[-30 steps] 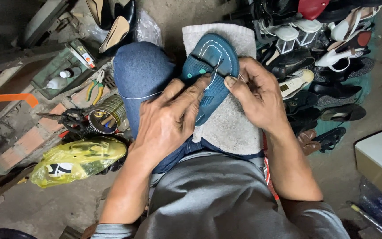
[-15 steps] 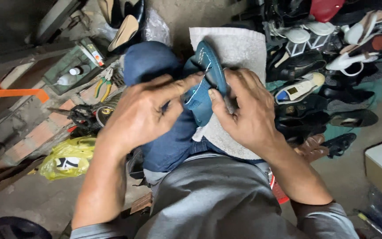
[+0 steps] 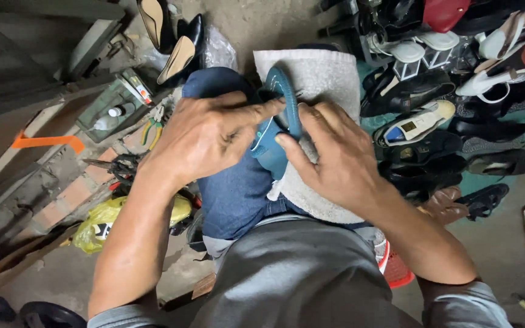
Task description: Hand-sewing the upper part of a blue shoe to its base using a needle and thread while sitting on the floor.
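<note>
A small teal shoe [image 3: 277, 130] with white stitching along its sole edge stands on its side on a grey towel [image 3: 323, 79] spread over my right knee. My left hand [image 3: 205, 136] grips the shoe from the left, index finger stretched across its upper. My right hand [image 3: 335, 161] holds it from the right, thumb pressed on the sole edge. Both knees are in blue jeans [image 3: 232, 194]. Whether a needle or thread is in my fingers cannot be made out.
A heap of shoes and sandals [image 3: 451, 115] fills the right side. High-heeled shoes [image 3: 174, 42] lie at the top left. Pliers [image 3: 151, 124], a green tray with small bottles [image 3: 112, 109], scissors-like tools [image 3: 116, 167] and a yellow plastic bag [image 3: 104, 222] sit left of my knee.
The shoe lay sole-up with my hands on either side; it has since been turned onto its edge, and both hands have shifted their hold around it.
</note>
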